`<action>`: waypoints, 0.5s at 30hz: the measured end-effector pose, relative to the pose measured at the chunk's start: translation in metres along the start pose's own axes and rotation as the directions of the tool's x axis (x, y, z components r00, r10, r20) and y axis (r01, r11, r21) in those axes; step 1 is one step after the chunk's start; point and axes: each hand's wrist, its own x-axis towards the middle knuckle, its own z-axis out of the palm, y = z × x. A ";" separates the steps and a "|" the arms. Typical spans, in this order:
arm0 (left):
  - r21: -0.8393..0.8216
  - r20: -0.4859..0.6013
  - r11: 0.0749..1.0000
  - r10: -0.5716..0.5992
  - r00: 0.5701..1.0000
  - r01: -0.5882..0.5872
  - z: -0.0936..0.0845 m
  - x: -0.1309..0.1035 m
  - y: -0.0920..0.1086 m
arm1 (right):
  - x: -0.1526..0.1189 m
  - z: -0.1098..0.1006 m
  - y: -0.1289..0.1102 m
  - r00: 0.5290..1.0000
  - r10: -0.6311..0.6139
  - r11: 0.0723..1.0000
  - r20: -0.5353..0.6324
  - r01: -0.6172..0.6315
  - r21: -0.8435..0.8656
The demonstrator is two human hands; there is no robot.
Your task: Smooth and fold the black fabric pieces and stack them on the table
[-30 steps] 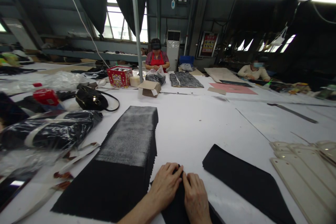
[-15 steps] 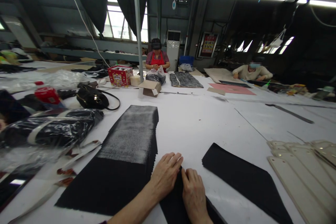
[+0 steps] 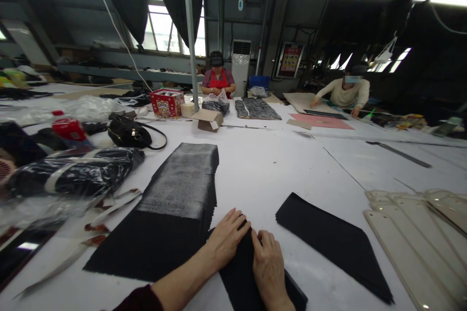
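A strip of black cloth lay on the white table directly under the two hands, low in the view and close to the person's body. Its long axis ran away from the body, the far end leaning a little to the left, and its near end passed out of the bottom of the view. The left hand came in slantwise across the far end, palm down, fingers stretched and close together, their tips pointing ahead and to the right. The right hand lay on the other side, more in line with the strip, its fingers bent and their tips turned down at the cloth. The two hands stood just beside each other without clearly touching, a narrow band of black showing between them; whether either one pinched the cloth or only pressed on it, I could not tell. The big stack of cloth, grey at its far part, sat to the left, nearer the left hand and close by its wrist. The smaller black pile lay apart to the right, nearer the right hand, slanting down toward the lower right.
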 end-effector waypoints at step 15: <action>0.124 0.126 0.986 0.094 0.988 -0.110 0.008 0.000 0.004 | -0.028 -0.016 0.012 1.000 0.024 0.999 -0.003 -0.024 0.021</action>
